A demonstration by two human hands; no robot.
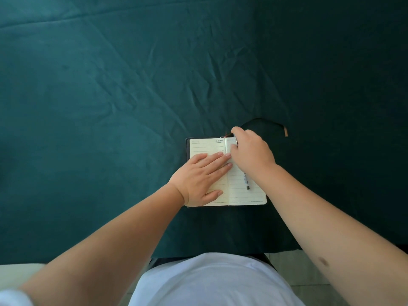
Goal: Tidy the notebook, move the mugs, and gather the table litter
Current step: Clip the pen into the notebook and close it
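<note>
A small lined notebook [242,195] with a dark cover lies open on the teal tablecloth [110,96], near the table's front edge. My left hand [201,180] rests flat on the left page, fingers spread toward the spine. My right hand [251,151] sits over the upper part of the right page, fingers curled around the top of a pen [246,183], whose lower end shows below my wrist and lies on the page. A reddish ribbon tip pokes out above the notebook's top edge beside my right fingers. No mugs or litter are in view.
Dark shadow falls over the cloth to the right of the notebook, with a small tan patch [286,131] in it. The table's front edge [220,255] runs just in front of my white shirt. Pale floor tiles show at the lower right.
</note>
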